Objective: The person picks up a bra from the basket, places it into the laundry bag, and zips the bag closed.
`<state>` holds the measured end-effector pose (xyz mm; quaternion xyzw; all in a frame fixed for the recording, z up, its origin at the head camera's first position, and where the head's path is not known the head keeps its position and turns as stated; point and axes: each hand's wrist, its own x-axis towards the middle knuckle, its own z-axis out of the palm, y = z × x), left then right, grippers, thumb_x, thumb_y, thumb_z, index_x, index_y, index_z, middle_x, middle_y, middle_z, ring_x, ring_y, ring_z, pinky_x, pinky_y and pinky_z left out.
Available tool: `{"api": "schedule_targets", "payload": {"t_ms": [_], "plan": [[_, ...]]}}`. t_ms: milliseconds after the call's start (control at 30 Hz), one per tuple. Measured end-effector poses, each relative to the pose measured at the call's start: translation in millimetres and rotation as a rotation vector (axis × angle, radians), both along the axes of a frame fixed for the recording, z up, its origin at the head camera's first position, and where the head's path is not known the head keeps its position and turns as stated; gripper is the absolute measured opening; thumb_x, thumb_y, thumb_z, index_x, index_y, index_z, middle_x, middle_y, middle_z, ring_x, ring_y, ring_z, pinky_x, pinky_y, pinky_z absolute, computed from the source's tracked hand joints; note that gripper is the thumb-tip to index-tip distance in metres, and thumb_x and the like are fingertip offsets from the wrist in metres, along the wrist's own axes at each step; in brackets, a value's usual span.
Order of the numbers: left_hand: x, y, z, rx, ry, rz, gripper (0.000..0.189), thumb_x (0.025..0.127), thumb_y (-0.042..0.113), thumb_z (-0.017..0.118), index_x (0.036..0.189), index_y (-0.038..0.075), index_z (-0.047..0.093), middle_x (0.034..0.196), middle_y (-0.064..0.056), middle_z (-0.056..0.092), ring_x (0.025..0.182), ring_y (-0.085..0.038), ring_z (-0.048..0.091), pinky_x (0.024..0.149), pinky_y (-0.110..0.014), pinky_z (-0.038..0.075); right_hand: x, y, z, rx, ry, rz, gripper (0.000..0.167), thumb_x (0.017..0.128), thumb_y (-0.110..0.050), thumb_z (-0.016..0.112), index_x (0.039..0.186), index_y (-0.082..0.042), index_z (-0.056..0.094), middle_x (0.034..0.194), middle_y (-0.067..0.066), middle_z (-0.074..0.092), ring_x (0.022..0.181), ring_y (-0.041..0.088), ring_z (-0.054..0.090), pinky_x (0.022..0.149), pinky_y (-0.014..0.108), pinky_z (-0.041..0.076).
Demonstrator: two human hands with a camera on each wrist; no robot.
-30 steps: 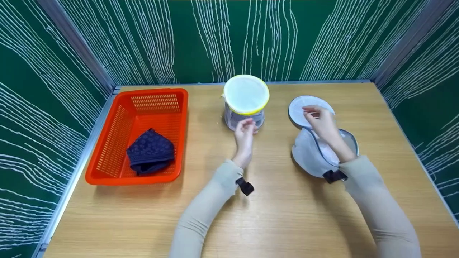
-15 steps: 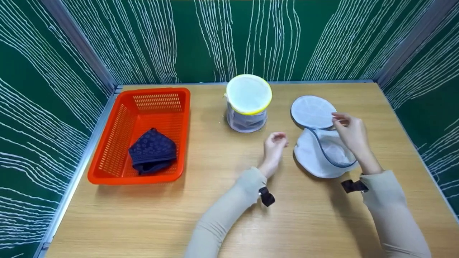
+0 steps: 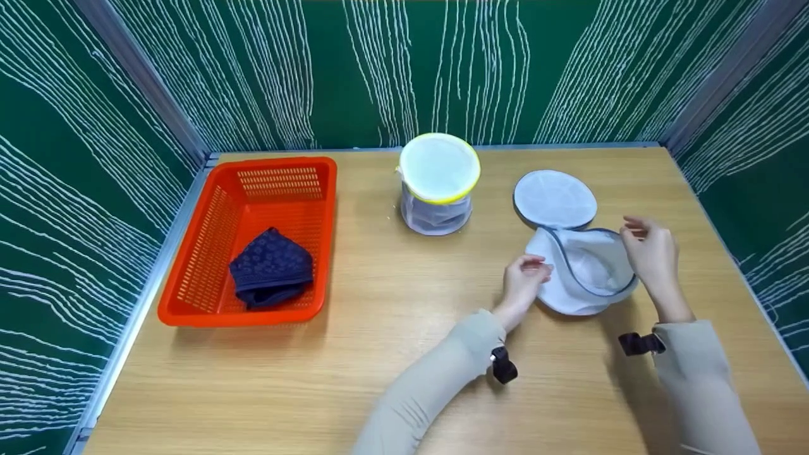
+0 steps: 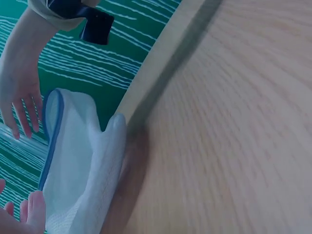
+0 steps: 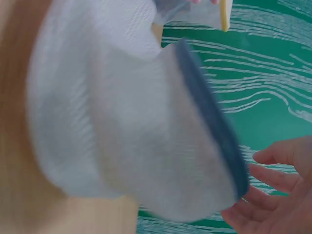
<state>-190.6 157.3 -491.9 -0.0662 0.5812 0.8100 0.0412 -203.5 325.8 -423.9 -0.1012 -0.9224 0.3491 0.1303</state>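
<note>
A white mesh laundry bag point(image 3: 572, 304) with dark blue trim sits at the right of the table, its round lid point(image 3: 555, 199) folded back behind it and its mouth gaping. My left hand point(image 3: 523, 284) is at the bag's left side, fingertips overlapping the wall. At the opposite rim is my right hand point(image 3: 654, 253); in the right wrist view its fingers point(image 5: 273, 180) are spread, right at the blue trim. The left wrist view shows the bag point(image 4: 80, 161) between both hands, the right hand point(image 4: 22, 87) with fingers hanging straight. Neither hand curls round anything.
A second mesh bag with a yellow-rimmed top point(image 3: 439, 167) stands upright at the back middle. On the left is an orange plastic basket point(image 3: 325, 253) with a navy patterned garment point(image 3: 272, 268) inside. Green walls with white lines point(image 3: 354, 76) bound the table's back and sides.
My left hand has moved from the yellow-rimmed bag rightward to the blue-trimmed bag. My right hand has gone from over the lid to the bag's right rim. The bag's mouth looks wider.
</note>
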Motion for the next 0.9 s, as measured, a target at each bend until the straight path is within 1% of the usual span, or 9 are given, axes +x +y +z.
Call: {"api": "schedule_targets", "payload": {"t_ms": [67,133,300,367,500,567,667,767,900], "plan": [[2.7,5.0,-1.7,-0.022,-0.008,-0.014,0.017,0.074,-0.010,0.058,0.091,-0.010,0.058,0.074,-0.008,0.060,0.064,-0.011,0.058,0.061,-0.021,0.051,2.6,4.8,-4.0,-0.008,-0.030,0.000,0.037,0.090,-0.015,0.041,0.118,0.007,0.050,0.111,0.027,0.054,0.099,0.037,0.052,0.070,0.026,0.041],[5.4,9.5,-3.4,-0.029,-0.017,-0.025,0.018,0.073,-0.010,0.058,0.091,-0.009,0.058,0.074,-0.007,0.060,0.065,-0.013,0.058,0.061,-0.021,0.050,5.1,9.1,-7.8,-0.014,-0.060,0.004,0.039,0.090,-0.016,0.041,0.121,0.007,0.048,0.113,0.028,0.052,0.100,0.039,0.050,0.070,0.028,0.042],[12.3,19.1,-4.9,-0.032,-0.044,-0.050,0.020,0.073,-0.008,0.060,0.093,-0.006,0.058,0.078,-0.009,0.062,0.070,-0.015,0.060,0.063,-0.022,0.050,9.2,15.9,-15.9,-0.023,-0.106,0.015,0.042,0.089,-0.018,0.042,0.121,0.009,0.047,0.114,0.030,0.051,0.100,0.041,0.050,0.060,0.013,0.036],[14.3,22.8,-5.2,-0.034,-0.058,-0.057,0.021,0.073,-0.007,0.061,0.094,-0.005,0.058,0.079,-0.009,0.062,0.070,-0.015,0.060,0.063,-0.021,0.050,10.5,17.7,-19.1,-0.016,-0.104,0.018,0.041,0.089,-0.018,0.042,0.119,0.010,0.048,0.114,0.030,0.051,0.098,0.042,0.051,0.059,0.011,0.034],[16.7,29.2,-6.4,-0.039,-0.082,-0.059,0.023,0.073,-0.006,0.064,0.095,-0.003,0.058,0.079,-0.008,0.063,0.069,-0.014,0.059,0.062,-0.020,0.049,13.3,18.9,-24.8,-0.012,-0.089,0.024,0.039,0.089,-0.015,0.044,0.116,0.013,0.049,0.114,0.032,0.050,0.098,0.044,0.050,0.069,0.028,0.044],[17.2,31.5,-7.2,-0.045,-0.099,-0.060,0.023,0.073,-0.004,0.065,0.095,-0.001,0.059,0.077,-0.006,0.062,0.068,-0.013,0.059,0.061,-0.020,0.049,15.3,18.0,-26.5,-0.017,-0.093,0.026,0.038,0.089,-0.013,0.043,0.117,0.013,0.049,0.115,0.032,0.049,0.099,0.044,0.050,0.072,0.035,0.044],[17.8,33.6,-7.9,-0.053,-0.117,-0.054,0.023,0.072,-0.003,0.066,0.094,0.001,0.059,0.076,-0.006,0.062,0.067,-0.013,0.058,0.062,-0.020,0.049,18.4,15.7,-28.0,-0.034,-0.105,0.033,0.036,0.089,-0.010,0.044,0.117,0.012,0.049,0.115,0.032,0.049,0.098,0.043,0.050,0.067,0.022,0.044],[17.7,34.8,-8.1,-0.034,-0.137,-0.038,0.023,0.072,-0.005,0.066,0.093,0.001,0.058,0.075,-0.007,0.061,0.067,-0.014,0.058,0.063,-0.023,0.050,20.6,13.1,-29.6,-0.040,-0.106,0.041,0.034,0.089,-0.009,0.045,0.114,0.012,0.051,0.111,0.032,0.052,0.092,0.038,0.052,0.056,0.008,0.036],[16.2,36.4,-9.7,0.027,-0.161,-0.002,0.021,0.071,-0.009,0.065,0.089,-0.002,0.057,0.070,-0.007,0.058,0.064,-0.018,0.059,0.062,-0.028,0.052,23.2,8.0,-29.0,-0.024,-0.073,0.041,0.030,0.087,-0.009,0.048,0.107,0.012,0.057,0.102,0.030,0.057,0.073,0.014,0.053,0.052,0.005,0.035]]}}
